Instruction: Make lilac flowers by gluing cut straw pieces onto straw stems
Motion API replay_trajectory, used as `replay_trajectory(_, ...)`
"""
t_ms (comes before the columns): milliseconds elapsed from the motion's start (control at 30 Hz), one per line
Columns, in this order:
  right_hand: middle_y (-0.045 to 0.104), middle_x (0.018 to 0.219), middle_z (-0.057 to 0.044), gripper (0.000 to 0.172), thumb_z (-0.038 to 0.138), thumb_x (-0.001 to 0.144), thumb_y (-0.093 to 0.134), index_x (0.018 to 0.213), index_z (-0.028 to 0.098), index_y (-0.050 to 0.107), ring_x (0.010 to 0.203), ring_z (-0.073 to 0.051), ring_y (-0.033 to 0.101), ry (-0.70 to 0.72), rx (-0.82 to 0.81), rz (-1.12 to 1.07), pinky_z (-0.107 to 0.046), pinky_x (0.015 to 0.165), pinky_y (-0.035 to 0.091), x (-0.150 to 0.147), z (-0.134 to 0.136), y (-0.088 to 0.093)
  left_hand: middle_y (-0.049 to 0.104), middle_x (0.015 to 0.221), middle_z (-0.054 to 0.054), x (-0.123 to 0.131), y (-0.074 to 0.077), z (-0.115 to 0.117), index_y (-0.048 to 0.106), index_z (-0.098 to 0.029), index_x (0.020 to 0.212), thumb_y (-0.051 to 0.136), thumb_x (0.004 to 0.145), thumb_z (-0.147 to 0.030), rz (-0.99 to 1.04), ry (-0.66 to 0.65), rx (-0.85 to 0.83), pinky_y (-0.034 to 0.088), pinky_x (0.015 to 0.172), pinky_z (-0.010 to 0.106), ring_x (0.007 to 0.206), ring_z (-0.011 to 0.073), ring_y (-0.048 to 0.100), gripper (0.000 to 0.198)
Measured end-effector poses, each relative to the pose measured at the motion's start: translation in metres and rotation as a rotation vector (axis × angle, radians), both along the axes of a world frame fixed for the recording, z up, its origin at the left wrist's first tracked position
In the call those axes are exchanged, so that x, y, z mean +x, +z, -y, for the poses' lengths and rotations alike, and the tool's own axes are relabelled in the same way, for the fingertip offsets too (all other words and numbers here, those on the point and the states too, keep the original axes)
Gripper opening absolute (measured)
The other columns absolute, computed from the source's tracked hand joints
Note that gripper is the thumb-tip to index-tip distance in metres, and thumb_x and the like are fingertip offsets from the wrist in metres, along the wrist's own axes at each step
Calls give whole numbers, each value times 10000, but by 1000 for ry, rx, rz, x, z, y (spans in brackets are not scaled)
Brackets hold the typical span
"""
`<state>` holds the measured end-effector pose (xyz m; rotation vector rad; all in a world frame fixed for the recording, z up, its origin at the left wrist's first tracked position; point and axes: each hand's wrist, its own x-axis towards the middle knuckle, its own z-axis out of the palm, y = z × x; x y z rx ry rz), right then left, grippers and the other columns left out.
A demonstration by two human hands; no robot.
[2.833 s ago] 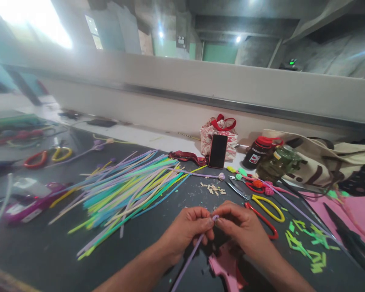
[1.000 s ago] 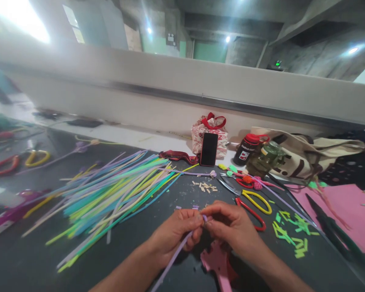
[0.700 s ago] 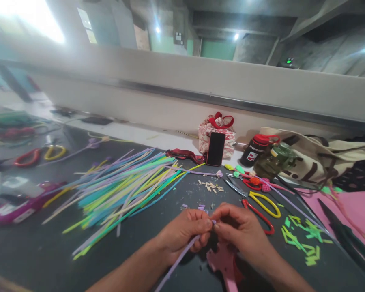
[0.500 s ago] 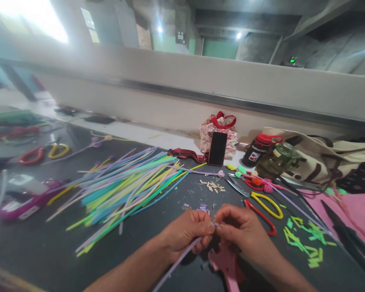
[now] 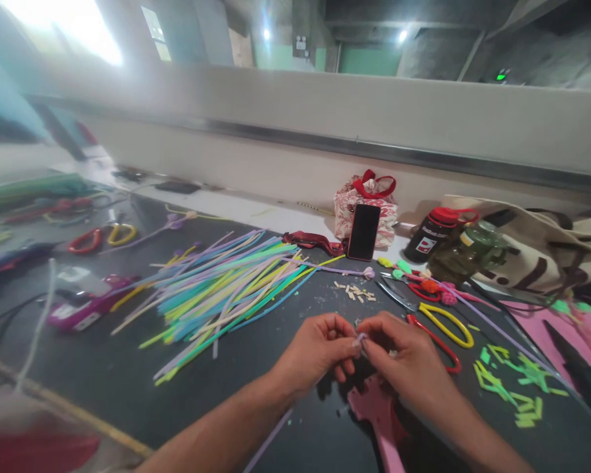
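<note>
Below the middle of the view, my left hand [image 5: 320,348] and my right hand [image 5: 404,351] meet fingertip to fingertip. Both are closed in a pinch on a small purple piece of fuzzy craft stem [image 5: 361,337], mostly covered by the fingers. A longer purple stem [image 5: 272,439] runs down beside my left forearm; whether it joins the pinched piece is hidden. Just under my hands lies a pink tool [image 5: 377,407], its shape partly hidden by my right hand. Short beige cut pieces [image 5: 355,292] are scattered beyond my fingertips.
Many coloured stems [image 5: 226,289] lie in a heap at left, near a purple device [image 5: 86,309]. Scissors with yellow and red handles [image 5: 443,325] and green cut bits [image 5: 509,381] lie at right. Behind stand a phone [image 5: 364,231], a black bottle [image 5: 428,236] and a bag [image 5: 532,256].
The view has shifted, so the table things sit further right. My fingers have turned around the purple piece; the long stem now shows lower, beside my left forearm.
</note>
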<state>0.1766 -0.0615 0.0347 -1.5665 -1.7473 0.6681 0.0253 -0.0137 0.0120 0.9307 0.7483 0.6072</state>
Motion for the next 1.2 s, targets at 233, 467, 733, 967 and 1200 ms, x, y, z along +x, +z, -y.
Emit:
replay_trajectory(233,556,692,23,154,293,765,612,882,208,664,536,-83,519,75,-219,-431,-195,469,408,6,-2,-6,530,482,-43,-3,-3,-2,534,-122,640,693,642,-293,173,-176,-237,319,313,130,315,20,401,234)
replay_trajectory(467,558,740,13,62,266,725,674,745,208,686,573,-82,509,160,-200,-555,-200,507,421,13,-10,-13,540,487,-27,-5,-7,-5,535,-110,616,671,654,-211,207,-265,-364,295,301,128,320,20,391,174)
replay_trajectory(733,527,684,30,107,274,725,668,679,180,640,514,-69,475,110,-211,-581,-198,484,392,12,-9,-20,558,505,-25,-1,-8,0,548,-108,642,675,665,-240,215,-213,-327,326,309,120,332,24,434,184)
replay_trajectory(967,558,671,17,104,261,737,641,655,199,652,643,-128,513,40,-9,-451,-229,597,401,6,-8,-19,582,534,-13,-2,-9,0,565,-99,657,662,682,-267,197,-193,-281,342,304,118,336,27,453,196)
replay_trajectory(1200,601,747,-21,126,305,761,624,767,215,711,690,-147,554,165,-122,-447,-243,598,433,10,-10,-15,579,487,-21,-4,-5,-5,555,-114,618,643,628,-189,110,-149,-274,289,285,123,309,29,431,116)
